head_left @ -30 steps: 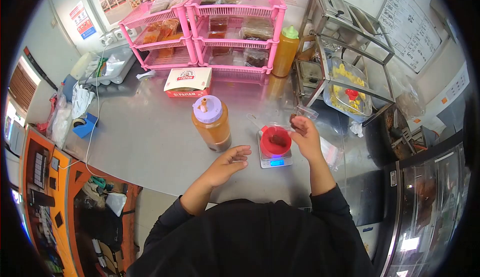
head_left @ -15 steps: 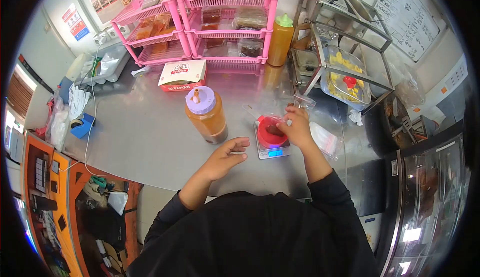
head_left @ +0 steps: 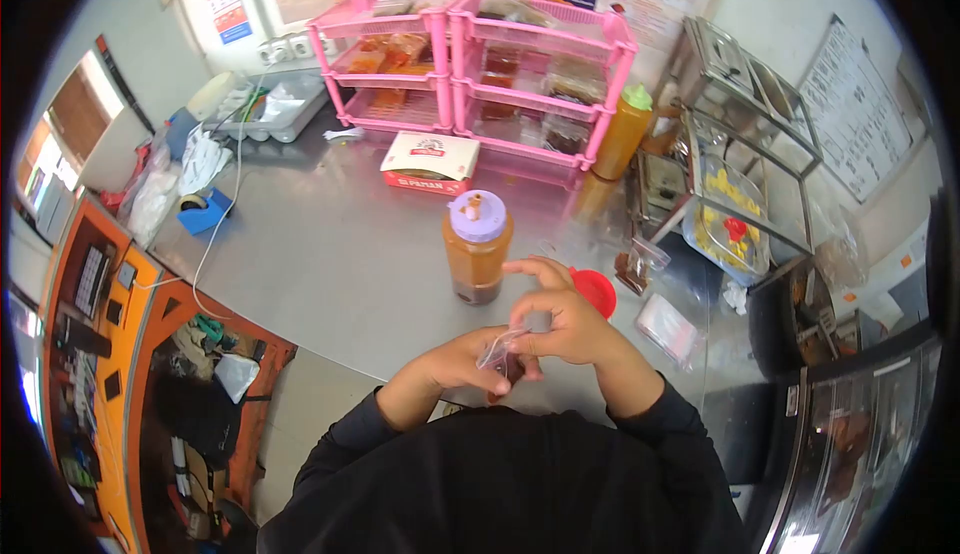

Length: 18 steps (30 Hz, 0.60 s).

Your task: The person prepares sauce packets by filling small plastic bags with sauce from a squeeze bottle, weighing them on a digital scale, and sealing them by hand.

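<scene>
Away from the smooth red cup (head_left: 596,292) now, the right hand (head_left: 568,326) has come left to meet the left hand (head_left: 468,359), both pinching a small, crinkled clear bag (head_left: 496,350) at the near side of the shiny steel counter (head_left: 330,254), nearer than the cylindrical, lilac-capped bottle (head_left: 476,259)

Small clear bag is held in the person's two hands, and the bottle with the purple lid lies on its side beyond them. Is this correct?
Not fully: the head view shows the purple-lidded bottle standing upright, not lying. The rest is right: it is beyond the left hand and right hand, which hold the small clear bag.
</scene>
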### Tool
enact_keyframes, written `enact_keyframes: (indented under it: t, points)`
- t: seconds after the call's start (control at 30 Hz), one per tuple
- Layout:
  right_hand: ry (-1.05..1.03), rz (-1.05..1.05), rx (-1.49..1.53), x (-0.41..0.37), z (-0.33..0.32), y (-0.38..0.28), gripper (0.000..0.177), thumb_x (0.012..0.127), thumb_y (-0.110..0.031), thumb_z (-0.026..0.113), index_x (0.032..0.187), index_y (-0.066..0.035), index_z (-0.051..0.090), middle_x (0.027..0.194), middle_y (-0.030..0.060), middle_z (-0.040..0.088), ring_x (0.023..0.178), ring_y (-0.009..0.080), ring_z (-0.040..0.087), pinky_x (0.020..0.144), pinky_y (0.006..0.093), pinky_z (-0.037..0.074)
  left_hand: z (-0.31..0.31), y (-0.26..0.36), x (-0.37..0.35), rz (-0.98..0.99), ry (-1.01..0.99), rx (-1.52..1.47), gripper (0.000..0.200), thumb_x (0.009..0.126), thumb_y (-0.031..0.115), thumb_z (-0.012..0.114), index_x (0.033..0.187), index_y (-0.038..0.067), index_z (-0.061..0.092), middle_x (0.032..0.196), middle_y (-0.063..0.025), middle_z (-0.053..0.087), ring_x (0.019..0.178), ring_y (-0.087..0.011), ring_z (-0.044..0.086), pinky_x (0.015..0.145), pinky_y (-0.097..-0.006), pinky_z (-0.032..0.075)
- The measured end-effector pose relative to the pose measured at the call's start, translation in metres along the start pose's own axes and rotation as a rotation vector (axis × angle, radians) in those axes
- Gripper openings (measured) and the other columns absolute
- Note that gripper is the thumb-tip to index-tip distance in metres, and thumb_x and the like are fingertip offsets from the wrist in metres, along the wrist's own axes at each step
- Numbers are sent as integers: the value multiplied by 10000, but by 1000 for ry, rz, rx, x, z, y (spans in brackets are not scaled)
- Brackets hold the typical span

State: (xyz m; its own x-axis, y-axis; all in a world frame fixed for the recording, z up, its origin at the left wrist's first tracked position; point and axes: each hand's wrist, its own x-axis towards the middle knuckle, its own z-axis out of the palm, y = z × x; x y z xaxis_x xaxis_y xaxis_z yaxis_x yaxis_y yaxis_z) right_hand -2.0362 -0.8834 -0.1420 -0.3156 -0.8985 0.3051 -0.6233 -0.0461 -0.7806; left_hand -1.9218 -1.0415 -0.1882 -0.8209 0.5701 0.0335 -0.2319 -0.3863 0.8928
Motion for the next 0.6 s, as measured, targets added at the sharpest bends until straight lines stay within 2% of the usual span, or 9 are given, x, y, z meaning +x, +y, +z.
enact_keyframes:
  t: [0.03, 0.13, 0.23, 0.27, 0.37, 0.47, 0.57, 0.6]
  points:
    - [49, -3, 15, 5, 6, 3, 538, 578, -283, 769, 1054, -143, 561, 1310, 125, 336, 1235, 339, 234, 991, 474, 194, 0, -2, -7, -41, 81, -71, 658, 646, 202, 710, 1194, 22, 393, 1065, -112, 494, 934, -206, 517, 806, -354, 443]
    - [553, 150, 176, 24, 36, 27, 915, 543, -296, 794, 1282, -78, 300, 1330, 167, 284, 1234, 312, 255, 989, 448, 230, 0, -9, -24, 270, 287, -293, 639, 662, 191, 686, 1209, 73, 378, 994, -100, 497, 876, -215, 527, 772, -379, 465]
    - [584, 96, 24, 51, 65, 71, 1066, 526, -296, 810, 1320, -29, 150, 1341, 180, 244, 1227, 297, 282, 987, 394, 266, 12, 9, -43, 430, 460, -352, 655, 669, 186, 675, 1230, 127, 343, 960, -89, 494, 882, -227, 528, 781, -398, 465]
    - [574, 89, 131, 56, 74, 74, 978, 532, -216, 788, 1299, -31, 209, 1289, 181, 325, 1189, 286, 354, 975, 357, 302, 10, 10, -48, 431, 481, -360, 707, 655, 206, 685, 1250, 161, 307, 958, -86, 493, 905, -223, 521, 798, -400, 454]
    - [486, 87, 515, 69, 79, 91, 868, 547, -141, 732, 1268, -24, 264, 1213, 157, 415, 1115, 266, 438, 937, 364, 353, 14, 21, -63, 492, 527, -187, 685, 642, 204, 694, 1228, 132, 346, 964, -84, 493, 921, -208, 512, 818, -383, 442]
    - [500, 21, 274, 67, 62, 73, 768, 539, -100, 678, 1222, -26, 336, 1123, 147, 484, 1040, 279, 490, 885, 378, 391, 12, 27, -79, 422, 626, 78, 641, 633, 202, 699, 1186, 104, 390, 956, -72, 497, 925, -183, 503, 815, -337, 431]
    - [389, -203, -316, 67, 20, 15, 771, 487, -112, 699, 1189, -36, 388, 1110, 154, 488, 992, 302, 503, 857, 399, 396, 18, 38, -91, 411, 633, 137, 551, 646, 155, 687, 1128, 74, 434, 917, -59, 508, 870, -155, 499, 744, -290, 423]
    - [384, -315, -401, 68, 10, 0, 758, 481, -120, 695, 1177, -40, 405, 1104, 153, 494, 983, 307, 504, 854, 406, 394, 25, 43, -93, 403, 640, 141, 533, 651, 138, 682, 1120, 70, 438, 896, -53, 506, 843, -146, 492, 721, -281, 414]
